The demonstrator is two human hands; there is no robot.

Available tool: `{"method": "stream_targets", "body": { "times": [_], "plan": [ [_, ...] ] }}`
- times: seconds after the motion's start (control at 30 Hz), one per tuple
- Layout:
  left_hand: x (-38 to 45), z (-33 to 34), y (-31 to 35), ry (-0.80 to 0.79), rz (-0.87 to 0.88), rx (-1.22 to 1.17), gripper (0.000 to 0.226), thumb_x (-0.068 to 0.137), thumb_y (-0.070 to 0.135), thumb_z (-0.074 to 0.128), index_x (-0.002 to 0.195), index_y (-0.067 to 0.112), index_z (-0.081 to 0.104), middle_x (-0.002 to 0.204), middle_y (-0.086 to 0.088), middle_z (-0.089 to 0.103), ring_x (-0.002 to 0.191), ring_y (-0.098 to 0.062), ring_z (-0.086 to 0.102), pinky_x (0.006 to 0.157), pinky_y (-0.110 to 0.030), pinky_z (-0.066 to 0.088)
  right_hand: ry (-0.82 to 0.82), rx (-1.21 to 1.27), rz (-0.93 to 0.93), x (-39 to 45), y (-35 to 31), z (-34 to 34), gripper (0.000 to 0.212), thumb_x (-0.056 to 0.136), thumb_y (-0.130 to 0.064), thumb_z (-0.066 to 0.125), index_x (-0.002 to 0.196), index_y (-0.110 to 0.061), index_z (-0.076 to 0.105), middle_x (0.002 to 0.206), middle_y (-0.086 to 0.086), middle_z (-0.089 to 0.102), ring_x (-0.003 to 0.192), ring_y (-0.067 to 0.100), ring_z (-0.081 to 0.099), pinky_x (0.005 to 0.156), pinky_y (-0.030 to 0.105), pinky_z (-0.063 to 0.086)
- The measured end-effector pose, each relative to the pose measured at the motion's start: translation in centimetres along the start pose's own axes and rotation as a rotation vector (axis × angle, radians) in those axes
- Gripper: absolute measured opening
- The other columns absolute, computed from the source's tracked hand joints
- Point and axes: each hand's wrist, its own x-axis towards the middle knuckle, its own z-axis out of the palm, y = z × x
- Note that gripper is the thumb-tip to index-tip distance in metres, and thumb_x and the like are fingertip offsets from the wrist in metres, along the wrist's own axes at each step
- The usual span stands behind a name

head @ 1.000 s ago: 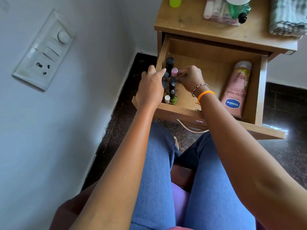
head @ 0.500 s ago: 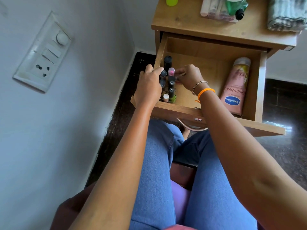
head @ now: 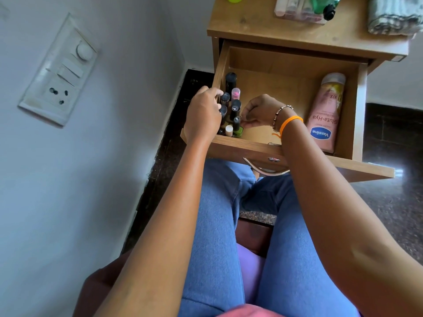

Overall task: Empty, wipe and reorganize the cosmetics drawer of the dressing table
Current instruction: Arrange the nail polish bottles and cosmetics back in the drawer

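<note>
The open wooden drawer of the light-brown desk is seen pulled out over the person's knees in blue jeans. Along its left wall a cluster of small dark-capped nail-polish bottles is stood upright in two rows, with a pink-capped bottle toward the back and a white-capped one nearest the front panel. The left hand is laid over the drawer's left edge, its fingers curled against the outer row of bottles; whether one of them is actually gripped cannot be told. The right hand is held just beside the cluster, its fingertips pinched at a green-bodied bottle with a black cap — a beaded bracelet and an orange band are worn on that wrist. Against the right wall a pink Vaseline lotion bottle is laid flat, well apart from the polishes. On the desk top a clear pouch of cosmetics, a green bottle and a folded checked cloth are seen. A white switch panel is fixed to the wall at left.
</note>
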Motion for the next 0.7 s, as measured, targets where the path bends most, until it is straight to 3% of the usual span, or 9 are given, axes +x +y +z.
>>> {"method": "stream_targets", "body": {
  "times": [0.17, 0.33, 0.4, 0.47, 0.57, 0.63, 0.7],
  "plan": [
    [0.08, 0.11, -0.13, -0.009, -0.013, -0.041, 0.035, 0.092, -0.006, 0.040, 0.107, 0.010, 0.067, 0.109, -0.003, 0.061, 0.083, -0.006, 0.060, 0.054, -0.011, 0.040, 0.010, -0.035, 0.008, -0.24, 0.04, -0.02, 0.027, 0.088, 0.009, 0.050, 0.068, -0.008, 0.056, 0.071, 0.008, 0.063, 0.045, 0.003, 0.064, 0.057, 0.018, 0.057],
    [0.17, 0.10, -0.20, 0.009, -0.041, -0.039, 0.028, 0.090, -0.005, 0.048, 0.102, 0.011, 0.068, 0.103, -0.002, 0.061, 0.073, -0.003, 0.051, 0.055, -0.014, 0.043, -0.007, -0.062, 0.120, -0.24, 0.21, -0.20, 0.021, 0.090, 0.003, 0.052, 0.073, -0.009, 0.055, 0.064, 0.008, 0.067, 0.045, 0.007, 0.066, 0.060, 0.022, 0.057],
    [0.16, 0.14, -0.20, 0.009, -0.046, -0.038, 0.026, 0.089, -0.004, 0.050, 0.100, 0.011, 0.068, 0.101, -0.001, 0.061, 0.069, -0.003, 0.049, 0.053, -0.014, 0.041, -0.077, -0.089, 0.149, -0.39, 0.21, -0.03, 0.020, 0.090, 0.003, 0.053, 0.074, -0.008, 0.057, 0.069, 0.009, 0.069, 0.060, 0.013, 0.070, 0.070, 0.026, 0.059],
    [0.11, 0.10, -0.15, 0.007, -0.042, -0.024, 0.026, 0.089, -0.004, 0.049, 0.099, 0.011, 0.068, 0.101, 0.000, 0.059, 0.067, -0.002, 0.048, 0.052, -0.014, 0.041, -0.114, -0.164, 0.132, -0.43, 0.12, 0.15, 0.018, 0.088, 0.003, 0.056, 0.074, -0.008, 0.058, 0.088, 0.013, 0.068, 0.080, 0.022, 0.069, 0.086, 0.032, 0.056],
    [0.08, 0.13, -0.16, 0.004, -0.038, -0.005, 0.025, 0.090, -0.003, 0.050, 0.098, 0.011, 0.068, 0.101, 0.001, 0.059, 0.068, -0.003, 0.048, 0.050, -0.012, 0.038, -0.072, -0.215, 0.080, -0.56, -0.07, 0.14, 0.018, 0.083, 0.004, 0.063, 0.073, -0.012, 0.061, 0.104, 0.017, 0.069, 0.097, 0.027, 0.068, 0.095, 0.037, 0.052],
    [0.03, 0.19, -0.15, 0.004, -0.041, 0.007, 0.024, 0.090, -0.002, 0.051, 0.099, 0.012, 0.068, 0.101, 0.001, 0.058, 0.071, -0.004, 0.049, 0.050, -0.011, 0.035, -0.061, -0.203, 0.062, -0.65, -0.15, 0.17, 0.019, 0.083, 0.005, 0.062, 0.072, -0.011, 0.060, 0.102, 0.018, 0.069, 0.096, 0.029, 0.068, 0.094, 0.039, 0.053],
    [0.02, 0.15, -0.12, 0.005, -0.043, 0.015, 0.024, 0.090, -0.002, 0.050, 0.098, 0.012, 0.068, 0.102, 0.001, 0.058, 0.072, -0.004, 0.049, 0.049, -0.011, 0.032, -0.067, -0.161, 0.057, -0.71, -0.20, 0.26, 0.019, 0.086, 0.006, 0.058, 0.073, -0.008, 0.057, 0.087, 0.014, 0.066, 0.098, 0.034, 0.066, 0.091, 0.038, 0.054]
  ]
}}
